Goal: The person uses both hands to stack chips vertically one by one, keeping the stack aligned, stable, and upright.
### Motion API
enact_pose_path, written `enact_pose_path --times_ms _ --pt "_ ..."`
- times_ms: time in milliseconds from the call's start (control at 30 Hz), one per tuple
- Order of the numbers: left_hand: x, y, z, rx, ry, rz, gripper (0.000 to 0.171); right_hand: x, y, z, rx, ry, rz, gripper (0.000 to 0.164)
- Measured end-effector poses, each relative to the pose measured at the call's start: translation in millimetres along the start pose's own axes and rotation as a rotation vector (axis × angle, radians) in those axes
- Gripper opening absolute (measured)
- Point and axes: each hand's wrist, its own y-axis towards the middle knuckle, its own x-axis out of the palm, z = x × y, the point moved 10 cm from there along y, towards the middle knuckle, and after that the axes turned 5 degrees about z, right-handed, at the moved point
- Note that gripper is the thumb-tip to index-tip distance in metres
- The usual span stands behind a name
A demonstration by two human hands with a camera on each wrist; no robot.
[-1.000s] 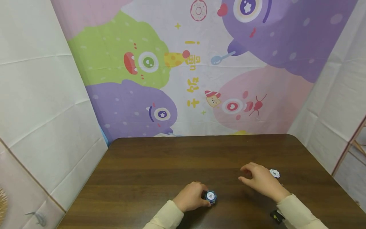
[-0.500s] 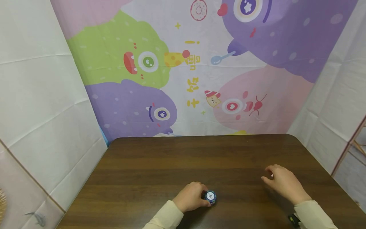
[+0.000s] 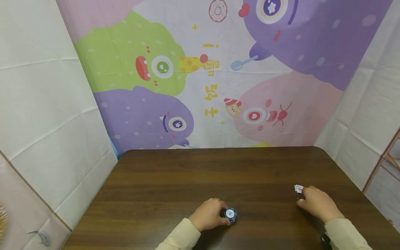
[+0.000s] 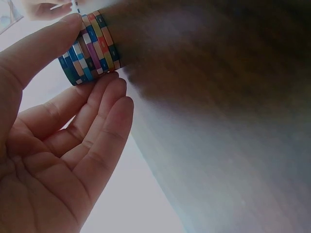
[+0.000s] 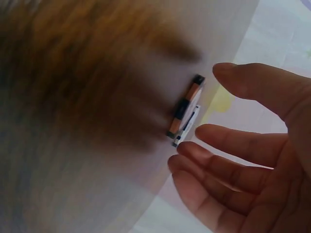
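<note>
My left hand [image 3: 208, 214] grips a short stack of poker chips [image 3: 230, 214] standing on the table. In the left wrist view, the thumb and fingertips hold the sides of the stack [image 4: 92, 48], whose edges are blue, white, purple, red and tan. To the right, my right hand [image 3: 320, 204] is at a white-faced poker chip [image 3: 298, 188]. The right wrist view shows a chip with an orange and black edge [image 5: 185, 107], with a white chip [image 5: 187, 126] against its face. There the thumb is apart from the chips and the fingertips are close; contact cannot be told.
Both hands are over a brown wooden table [image 3: 200, 173] with rounded far corners. Behind it hangs a cloth [image 3: 203, 132] printed with cartoon monsters. Pale fabric walls [image 3: 56, 104] stand at either side. A dark band [image 3: 325, 239] is at my right wrist.
My right hand has moved right, over the chips, hiding them half a second ago; the white chip now shows left of its fingertips. My left hand stays on the stack.
</note>
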Motion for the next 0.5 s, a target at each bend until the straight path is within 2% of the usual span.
enact_pose_path --times_ms 167,500 --pt "-0.6 0.3 0.4 0.004 0.001 0.003 0.037 7.3 1.7 5.5 0.026 0.001 -0.05 0.024" --pt "-1.6 -0.4 1.0 0.007 0.004 0.006 0.036 10.2 3.0 2.2 0.004 0.01 -0.047 0.03"
